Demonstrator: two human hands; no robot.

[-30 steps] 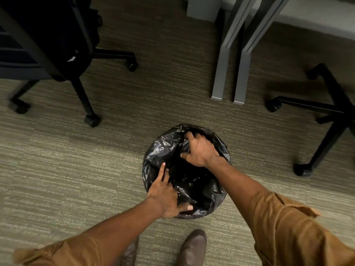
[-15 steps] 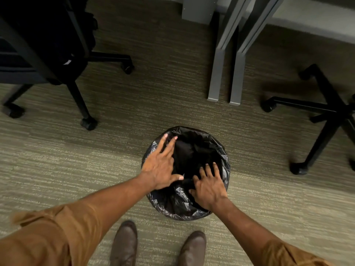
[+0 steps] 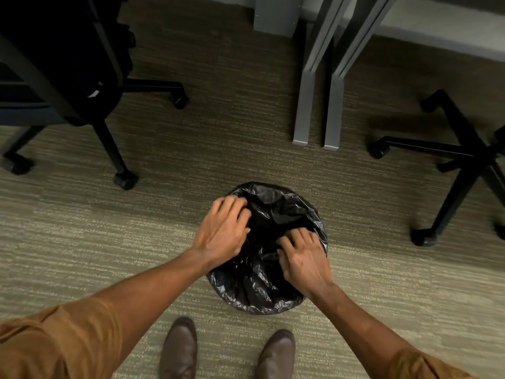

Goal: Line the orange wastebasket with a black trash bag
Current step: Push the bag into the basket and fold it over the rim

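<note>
Seen from above, looking down at a carpeted office floor: at far left stands a black office chair point(image 3: 62, 77) on castors. Moving inward, the person's left hand point(image 3: 222, 232) reaches from a tan sleeve and lies on the left rim of the wastebasket, fingers curled down and slightly blurred; whether they pinch the plastic or only press it cannot be told. At centre, just ahead of two brown shoes point(image 3: 179, 348), sits the wastebasket itself, entirely wrapped by the black trash bag point(image 3: 254, 285), so none of its orange shows. The bag's mouth is folded over the rim and its middle sags into the dark interior. The right hand point(image 3: 304, 258) rests on the near-right rim, fingers bent into the opening, apparently pushing the bag inward. Grey desk legs point(image 3: 317, 91) rise behind, and another chair base point(image 3: 448, 151) lies at right. A likely risk: pressing the plastic down too hard could drag the folded edge off the rim.
</note>
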